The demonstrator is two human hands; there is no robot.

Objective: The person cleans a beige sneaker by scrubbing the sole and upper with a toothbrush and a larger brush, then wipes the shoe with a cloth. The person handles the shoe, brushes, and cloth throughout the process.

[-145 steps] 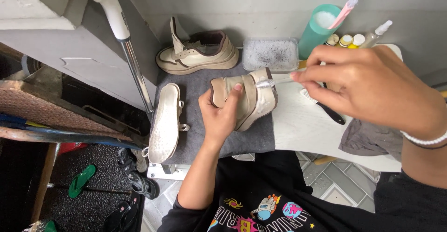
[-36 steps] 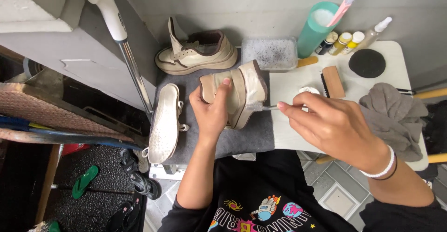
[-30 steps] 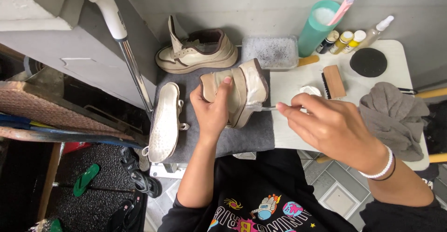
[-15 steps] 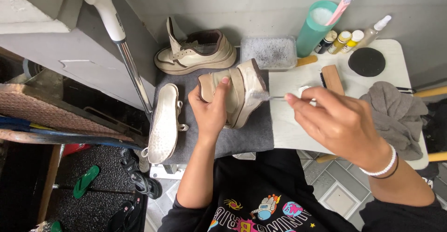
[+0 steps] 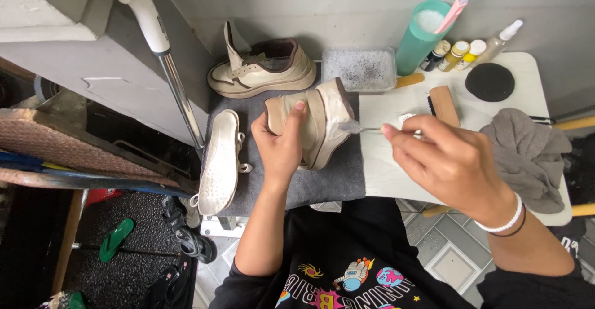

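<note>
The left hand [image 5: 282, 145] is closed around a beige shoe [image 5: 313, 120], gripping it from the side with the thumb up along the upper, so the shoe stands tilted on edge over the grey mat [image 5: 322, 185] near the middle of the view. The right hand [image 5: 455, 163], at about 3 o'clock from the shoe, has its fingers pinched shut on a thin brush [image 5: 365, 129]; the brush reaches toward 9 o'clock and its tip touches the pale sole edge of the shoe.

At 11 o'clock from the held shoe, a second beige shoe [image 5: 263, 67] sits upright on the mat with its tongue pulled up. At 8 o'clock, an insole [image 5: 218, 163] lies flat along the mat's left edge.

On the white table [image 5: 387, 172], at 1 o'clock from the shoe, stands a clear tub [image 5: 359, 67] of foamy water. Just beside it at 2 o'clock is a teal cup [image 5: 421, 36] holding a pink toothbrush [image 5: 455, 5], then a row of small bottles [image 5: 465, 52]. A wooden brush [image 5: 443, 104] lies just above the right hand, a round black pad [image 5: 489, 81] beyond it, and a crumpled grey cloth [image 5: 527, 157] to the right of the hand, at 3 o'clock.

A white-handled pole [image 5: 158, 42] leans at 10 o'clock. A green sandal [image 5: 116, 239] lies on the floor at 8 o'clock.
</note>
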